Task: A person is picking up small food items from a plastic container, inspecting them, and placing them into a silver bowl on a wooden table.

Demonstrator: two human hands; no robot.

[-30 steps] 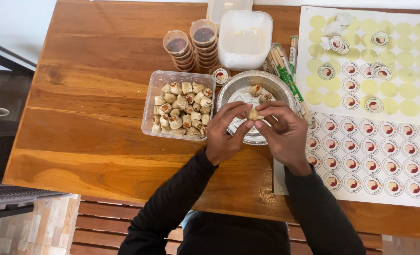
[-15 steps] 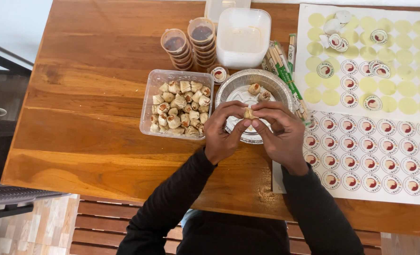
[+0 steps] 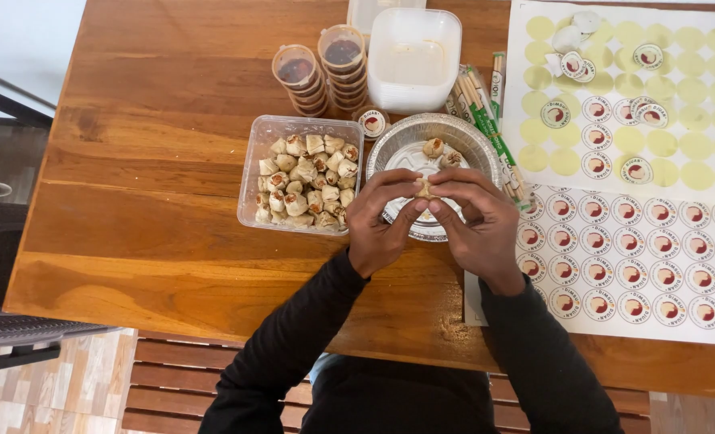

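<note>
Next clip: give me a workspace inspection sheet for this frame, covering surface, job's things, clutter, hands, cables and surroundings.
Surface: wooden table, crumbs near its front edge.
Job's things: small dumpling pinched over a round foil tray holding two more; clear tub of dumplings beside it.
Clutter: stacked sauce cups, white containers, wrapped chopsticks, round sticker sheets.
Hands: left hand and right hand both grip the dumpling.
Cables: nothing seen.
Surroundings: bench, tiled floor.
</note>
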